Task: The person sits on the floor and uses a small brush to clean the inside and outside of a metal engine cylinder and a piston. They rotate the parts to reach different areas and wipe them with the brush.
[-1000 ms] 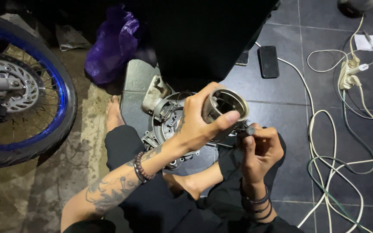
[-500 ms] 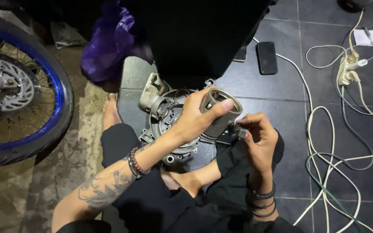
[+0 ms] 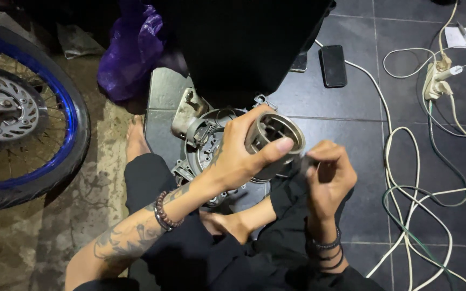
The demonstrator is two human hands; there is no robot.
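one view only, the head camera looking down at a person seated cross-legged on dark floor tiles (image 3: 362,178). the left hand (image 3: 238,156) is wrapped around a short grey metal cylinder sleeve (image 3: 273,141), thumb laid across its rim and fingers curled behind the wall, holding it up above the lap with the open bore facing the camera. the right hand (image 3: 327,175) sits just beside the sleeve's right edge, fingertips pinched together on something small and dark; what it is cannot be told.

under the sleeve, on the floor between the knees, lies a round engine casing (image 3: 206,143) with a bracket sticking out at its upper left. a motorcycle wheel (image 3: 28,118) with a blue rim stands at the left, a purple plastic bag (image 3: 130,48) behind the casing, a phone (image 3: 333,64) on the tiles, and white cables (image 3: 400,161) loop from a power strip (image 3: 438,78) at the right.

the sleeve looks rigid and fairly heavy for its size, likely oily and slick on the bore; a grip spanning the outer wall and rim, as now, seems safest, keeping fingers off the inner surface.
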